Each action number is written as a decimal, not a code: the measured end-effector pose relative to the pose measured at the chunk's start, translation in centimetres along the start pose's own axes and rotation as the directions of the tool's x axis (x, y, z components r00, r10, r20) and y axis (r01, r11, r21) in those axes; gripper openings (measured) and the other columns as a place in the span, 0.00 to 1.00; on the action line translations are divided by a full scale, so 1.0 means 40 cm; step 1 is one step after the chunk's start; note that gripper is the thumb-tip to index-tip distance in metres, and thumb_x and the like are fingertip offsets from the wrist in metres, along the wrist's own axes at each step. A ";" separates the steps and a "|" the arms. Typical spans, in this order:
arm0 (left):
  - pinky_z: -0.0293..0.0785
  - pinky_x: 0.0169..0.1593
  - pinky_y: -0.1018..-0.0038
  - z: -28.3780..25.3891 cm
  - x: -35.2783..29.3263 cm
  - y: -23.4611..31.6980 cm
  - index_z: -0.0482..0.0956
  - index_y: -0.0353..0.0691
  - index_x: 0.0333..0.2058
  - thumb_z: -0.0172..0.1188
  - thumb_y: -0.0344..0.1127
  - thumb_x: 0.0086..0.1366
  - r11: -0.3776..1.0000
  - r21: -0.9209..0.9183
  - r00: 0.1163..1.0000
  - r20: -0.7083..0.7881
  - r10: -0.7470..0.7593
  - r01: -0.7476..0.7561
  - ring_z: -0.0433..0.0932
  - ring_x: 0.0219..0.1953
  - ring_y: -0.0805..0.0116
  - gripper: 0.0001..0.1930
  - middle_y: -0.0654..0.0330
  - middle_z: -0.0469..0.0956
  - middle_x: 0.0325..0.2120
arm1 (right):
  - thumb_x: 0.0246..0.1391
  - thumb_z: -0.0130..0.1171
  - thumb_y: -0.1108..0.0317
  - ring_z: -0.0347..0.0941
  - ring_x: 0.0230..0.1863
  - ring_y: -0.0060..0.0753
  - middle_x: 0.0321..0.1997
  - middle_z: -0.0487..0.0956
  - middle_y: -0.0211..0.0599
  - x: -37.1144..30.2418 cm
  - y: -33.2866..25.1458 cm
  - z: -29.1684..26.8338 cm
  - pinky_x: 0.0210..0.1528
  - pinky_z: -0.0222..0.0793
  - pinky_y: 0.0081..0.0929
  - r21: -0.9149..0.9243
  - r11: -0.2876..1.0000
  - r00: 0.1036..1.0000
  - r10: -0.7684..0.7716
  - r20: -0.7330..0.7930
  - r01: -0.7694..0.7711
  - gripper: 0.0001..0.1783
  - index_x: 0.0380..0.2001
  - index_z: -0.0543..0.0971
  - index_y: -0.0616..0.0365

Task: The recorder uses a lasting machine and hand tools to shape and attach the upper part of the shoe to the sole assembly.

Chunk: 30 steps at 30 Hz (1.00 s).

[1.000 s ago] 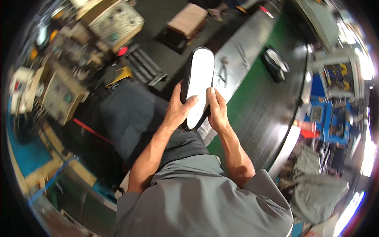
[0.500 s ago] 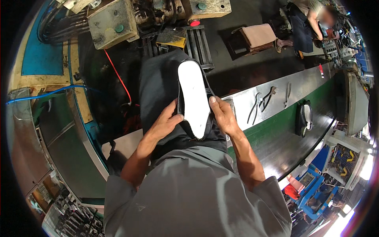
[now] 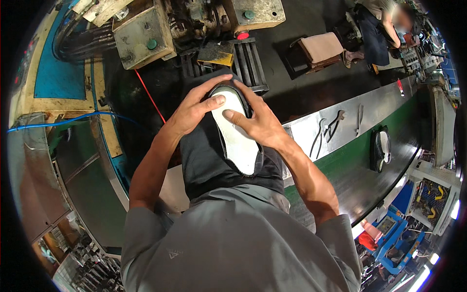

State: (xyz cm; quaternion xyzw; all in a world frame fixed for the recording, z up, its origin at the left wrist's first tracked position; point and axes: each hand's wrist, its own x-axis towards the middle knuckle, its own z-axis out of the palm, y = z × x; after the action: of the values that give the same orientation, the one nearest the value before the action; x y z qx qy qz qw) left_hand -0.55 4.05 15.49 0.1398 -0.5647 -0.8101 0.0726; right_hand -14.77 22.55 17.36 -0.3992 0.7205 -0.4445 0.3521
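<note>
A black shoe upper with a white insole [image 3: 238, 141] lies sole side up over my lap, its far end between my hands. My left hand [image 3: 197, 109] wraps the far left edge, thumb pressed on the insole. From the right, my right hand [image 3: 260, 121] grips the same end, its thumb also on the white surface. The fingers' undersides are hidden beneath the upper. To the right, pincers [image 3: 335, 125] and a slim hand tool [image 3: 359, 119] lie on a metal ledge. Another dark shoe upper with a pale insole [image 3: 384, 147] rests on the green belt.
Ahead stands a worn machine with a green-buttoned control box [image 3: 144, 41] and a slatted metal base [image 3: 250, 65]. A blue hose [image 3: 73, 117] crosses at left. The green conveyor [image 3: 335, 168] runs along my right. Farther off are a cushioned stool [image 3: 321, 47] and another person [image 3: 374, 36].
Both hands have moved from the middle sides of the shoe upper to its far end, thumbs now on the insole. The upper has tilted and shifted slightly towards me.
</note>
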 end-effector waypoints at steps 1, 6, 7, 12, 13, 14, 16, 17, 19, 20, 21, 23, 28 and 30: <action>0.68 0.70 0.67 0.000 -0.002 -0.002 0.69 0.33 0.73 0.62 0.36 0.74 0.998 0.061 1.000 -0.018 0.018 -0.017 0.76 0.65 0.63 0.32 0.54 0.78 0.63 | 0.66 0.71 0.50 0.69 0.75 0.56 0.72 0.74 0.62 0.007 -0.002 0.000 0.77 0.62 0.45 -0.021 1.000 0.999 0.011 0.044 -0.010 0.47 0.78 0.64 0.63; 0.68 0.70 0.67 -0.004 -0.004 -0.043 0.77 0.33 0.67 0.63 0.38 0.72 0.955 0.257 0.981 -0.088 0.174 -0.146 0.76 0.65 0.61 0.27 0.52 0.79 0.61 | 0.63 0.72 0.58 0.69 0.71 0.56 0.70 0.76 0.58 0.003 0.004 0.038 0.74 0.64 0.46 -0.044 0.995 0.993 -0.095 -0.070 0.092 0.42 0.75 0.70 0.60; 0.68 0.70 0.67 -0.004 -0.001 -0.052 0.80 0.35 0.64 0.64 0.40 0.73 0.883 0.402 0.946 -0.103 0.307 -0.243 0.77 0.64 0.61 0.25 0.52 0.81 0.59 | 0.61 0.72 0.61 0.68 0.70 0.60 0.70 0.76 0.58 0.005 0.003 0.047 0.73 0.64 0.47 -0.062 0.986 0.980 -0.161 -0.116 0.155 0.40 0.73 0.72 0.61; 0.68 0.70 0.67 -0.008 0.006 -0.102 0.83 0.34 0.61 0.64 0.38 0.72 0.855 0.434 0.916 -0.140 0.375 -0.284 0.77 0.65 0.58 0.22 0.51 0.80 0.60 | 0.60 0.72 0.62 0.68 0.70 0.59 0.71 0.75 0.57 0.009 0.034 0.078 0.74 0.62 0.46 -0.163 0.968 0.956 -0.220 -0.194 0.189 0.39 0.72 0.73 0.62; 0.67 0.70 0.66 -0.015 0.014 -0.104 0.84 0.35 0.60 0.65 0.37 0.71 0.864 0.420 0.923 -0.132 0.360 -0.277 0.77 0.65 0.58 0.22 0.51 0.80 0.60 | 0.62 0.72 0.61 0.66 0.73 0.57 0.73 0.73 0.56 0.010 0.040 0.071 0.76 0.60 0.46 -0.108 0.973 0.962 -0.219 -0.164 0.204 0.40 0.74 0.71 0.61; 0.67 0.70 0.66 -0.024 0.018 -0.104 0.84 0.35 0.60 0.65 0.37 0.71 0.864 0.418 0.923 -0.129 0.363 -0.281 0.77 0.65 0.58 0.22 0.51 0.80 0.60 | 0.63 0.72 0.59 0.65 0.75 0.54 0.75 0.72 0.55 0.010 0.044 0.059 0.78 0.59 0.45 -0.053 0.975 0.966 -0.221 -0.133 0.216 0.42 0.75 0.68 0.61; 0.66 0.71 0.66 -0.035 0.021 -0.102 0.83 0.35 0.61 0.66 0.36 0.70 0.918 0.286 0.948 -0.081 0.308 -0.274 0.75 0.67 0.59 0.22 0.51 0.78 0.62 | 0.66 0.70 0.48 0.61 0.80 0.49 0.80 0.67 0.51 0.005 0.035 -0.025 0.82 0.54 0.43 0.358 0.932 0.991 0.008 0.130 -0.055 0.48 0.79 0.63 0.60; 0.64 0.73 0.65 -0.039 0.022 -0.098 0.83 0.35 0.61 0.66 0.35 0.70 0.936 0.225 0.956 -0.055 0.289 -0.270 0.74 0.68 0.59 0.23 0.51 0.78 0.62 | 0.65 0.70 0.41 0.57 0.82 0.46 0.82 0.63 0.53 0.005 0.040 -0.062 0.84 0.50 0.43 0.514 0.840 0.973 0.066 0.222 -0.174 0.55 0.81 0.58 0.61; 0.63 0.73 0.65 -0.044 0.035 -0.097 0.83 0.35 0.62 0.67 0.35 0.70 0.946 0.162 0.959 0.001 0.284 -0.280 0.73 0.68 0.59 0.23 0.51 0.78 0.62 | 0.64 0.72 0.41 0.56 0.83 0.45 0.82 0.63 0.54 0.031 0.061 -0.098 0.83 0.50 0.43 0.461 0.874 0.971 0.047 0.237 -0.154 0.58 0.82 0.55 0.59; 0.62 0.74 0.65 -0.046 0.036 -0.099 0.83 0.35 0.62 0.67 0.36 0.70 0.952 0.101 0.957 0.056 0.284 -0.288 0.73 0.68 0.59 0.23 0.51 0.77 0.62 | 0.63 0.73 0.43 0.56 0.83 0.47 0.82 0.63 0.54 0.038 0.049 -0.106 0.83 0.50 0.44 0.435 0.886 0.959 0.036 0.281 -0.161 0.58 0.83 0.55 0.59; 0.62 0.74 0.65 -0.045 0.034 -0.103 0.83 0.35 0.62 0.67 0.36 0.70 0.954 0.101 0.959 0.055 0.276 -0.281 0.73 0.68 0.59 0.23 0.51 0.77 0.62 | 0.63 0.73 0.43 0.56 0.83 0.47 0.82 0.63 0.54 0.040 0.042 -0.106 0.83 0.50 0.44 0.440 0.883 0.959 0.040 0.282 -0.166 0.58 0.83 0.55 0.59; 0.62 0.74 0.65 -0.040 0.043 -0.103 0.83 0.35 0.62 0.68 0.37 0.71 0.949 0.124 0.956 0.080 0.283 -0.291 0.73 0.68 0.60 0.24 0.53 0.78 0.62 | 0.63 0.75 0.45 0.57 0.83 0.49 0.82 0.63 0.54 0.055 0.031 -0.108 0.82 0.53 0.44 0.303 0.950 0.958 -0.010 0.288 -0.081 0.58 0.82 0.55 0.60; 0.64 0.73 0.65 -0.013 0.075 -0.130 0.82 0.35 0.62 0.67 0.36 0.72 0.943 0.127 0.951 0.044 0.306 -0.309 0.74 0.66 0.60 0.22 0.54 0.80 0.59 | 0.63 0.74 0.51 0.63 0.80 0.49 0.78 0.67 0.58 0.073 0.059 -0.090 0.79 0.59 0.40 0.000 0.998 0.974 -0.065 0.218 0.067 0.53 0.80 0.59 0.63; 0.66 0.71 0.66 0.007 0.088 -0.129 0.82 0.35 0.62 0.65 0.33 0.73 0.941 0.229 0.965 -0.017 0.262 -0.251 0.76 0.64 0.60 0.21 0.54 0.81 0.58 | 0.64 0.73 0.53 0.66 0.79 0.49 0.76 0.70 0.59 0.072 0.088 -0.065 0.78 0.61 0.38 -0.124 0.983 0.981 -0.116 0.153 0.135 0.51 0.79 0.60 0.64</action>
State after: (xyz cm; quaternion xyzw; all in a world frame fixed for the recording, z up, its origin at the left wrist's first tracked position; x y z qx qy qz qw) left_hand -3.79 5.12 10.25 0.0916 -0.6643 -0.7211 0.1743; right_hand -19.18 21.95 14.62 -0.4979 0.6945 -0.3861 0.3472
